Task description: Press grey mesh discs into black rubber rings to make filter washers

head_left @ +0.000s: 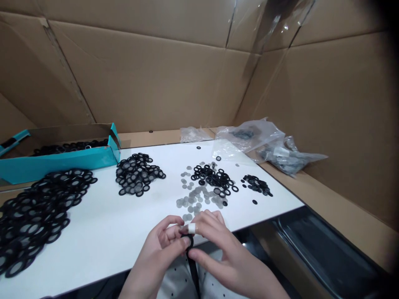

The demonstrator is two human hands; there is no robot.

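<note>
Hands at the near edge of the white board (pixel 102 232), over the lap. We note the left hand (pixel 158 249) and the right hand (pixel 218 245) meeting fingertip to fingertip, both closed narrowly on one black ring (pixel 188 240). The ring hangs just off the board's near edge, not lying on it. A finger of the right hand wears a band of white tape (pixel 192 228). We judge the grip is kept close to the body so that both thumbs can work on so small a piece.

Stock seems sorted by kind across the board:
- grey mesh discs (pixel 195 197) at the board's middle, nearest the hands
- loose black rings (pixel 215 176) touching them on the far side
- a small dark heap (pixel 257 185) at the board's right end
- meshed rings (pixel 137 173) left of the board's middle
- a large heap (pixel 37 211) on the board's left end

Beyond the board's far left corner sits a teal box (pixel 59 164) holding more rings. Plastic bags (pixel 249 137) lie off the far right corner. Cardboard walls (pixel 156 74) close in the board on the far and right sides. A dark tray (pixel 318 253) sits below the board's right end.
</note>
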